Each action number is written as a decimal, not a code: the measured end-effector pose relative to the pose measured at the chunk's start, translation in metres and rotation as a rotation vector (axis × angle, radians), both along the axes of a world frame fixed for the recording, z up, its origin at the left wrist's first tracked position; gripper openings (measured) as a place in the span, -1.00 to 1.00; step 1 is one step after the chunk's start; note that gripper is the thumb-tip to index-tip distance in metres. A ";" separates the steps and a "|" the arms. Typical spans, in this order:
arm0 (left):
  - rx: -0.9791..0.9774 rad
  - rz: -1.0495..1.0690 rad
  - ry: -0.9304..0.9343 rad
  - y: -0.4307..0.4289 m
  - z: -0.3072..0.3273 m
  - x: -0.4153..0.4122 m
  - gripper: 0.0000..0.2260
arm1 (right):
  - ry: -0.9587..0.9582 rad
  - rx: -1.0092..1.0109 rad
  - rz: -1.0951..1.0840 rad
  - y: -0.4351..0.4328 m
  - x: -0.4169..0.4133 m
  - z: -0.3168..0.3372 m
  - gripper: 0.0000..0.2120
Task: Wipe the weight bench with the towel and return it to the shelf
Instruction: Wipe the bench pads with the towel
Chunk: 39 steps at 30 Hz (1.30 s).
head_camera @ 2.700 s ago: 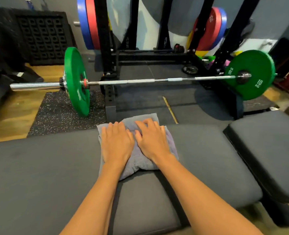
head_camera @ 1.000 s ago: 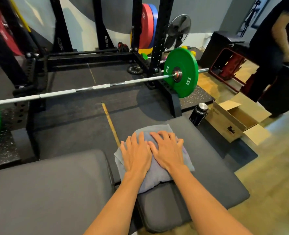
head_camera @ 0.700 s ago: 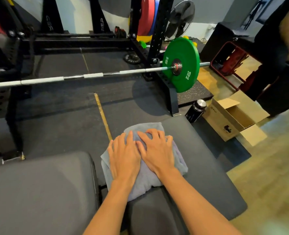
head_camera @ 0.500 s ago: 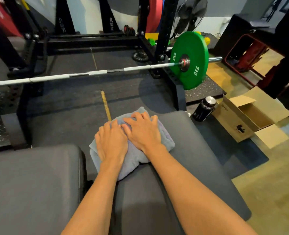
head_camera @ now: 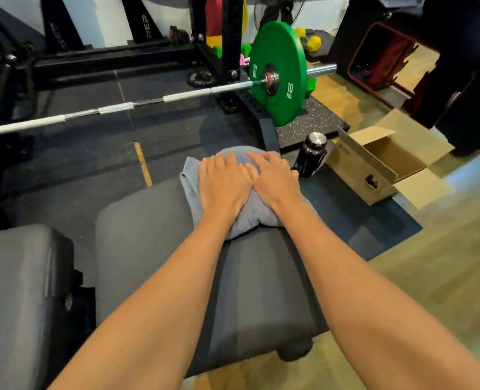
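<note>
1. Grey towel (head_camera: 190, 175) lies bunched under both palms. The left grip (head_camera: 223, 187) and right grip (head_camera: 275, 182) press flat on it, fingers straight and close together. Their inner edges touch, and they pinch nothing.
2. That towel sits at the far end of the padded surface (head_camera: 148, 220). Bare pad shows to the towel's left and on its near side.
3. To wipe well, I judge the weight should go through the heels of the palms. The cloth should be drawn toward the near side in overlapping passes, and the bunch should stay spread so more fabric meets the pad.
4. Left of the towel, across a gap, lies a second pad (head_camera: 13, 277), which probably needs wiping too.
5. Just right of the towel a black bottle (head_camera: 309, 156) stands on the floor, and beyond it is an open cardboard box (head_camera: 374, 164). A stroke pushed past the far edge could drop the cloth there.
6. Hidden: the towel's middle is under the hands, and the towel covers the pad's far edge, so I cannot tell whether it overhangs. No shelf shows. Dampness or dirt on the pad cannot be read. Far right of the towel the floor blurs.
</note>
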<state>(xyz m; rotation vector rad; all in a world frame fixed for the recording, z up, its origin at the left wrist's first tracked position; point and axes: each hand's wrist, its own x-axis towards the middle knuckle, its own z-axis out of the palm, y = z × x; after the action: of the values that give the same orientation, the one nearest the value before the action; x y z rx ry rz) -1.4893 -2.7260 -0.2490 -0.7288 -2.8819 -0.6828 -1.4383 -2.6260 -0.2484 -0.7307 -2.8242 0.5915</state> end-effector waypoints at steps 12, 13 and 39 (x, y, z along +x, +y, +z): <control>-0.058 -0.173 -0.050 -0.068 0.013 0.170 -0.64 | -0.108 0.217 -0.111 -0.074 0.183 0.008 -0.61; -0.064 -0.181 -0.070 -0.077 0.015 0.181 -0.61 | -0.100 0.234 -0.123 -0.086 0.194 0.009 -0.60; 0.062 0.181 -0.191 -0.185 -0.001 -0.058 -0.72 | -0.076 0.258 0.119 -0.190 -0.078 0.000 -0.68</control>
<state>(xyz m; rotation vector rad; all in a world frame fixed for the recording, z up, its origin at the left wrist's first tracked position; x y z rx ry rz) -1.5472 -2.9105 -0.2499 -0.4086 -3.0302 -0.8556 -1.5164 -2.8163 -0.2481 -0.5525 -2.9521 0.2107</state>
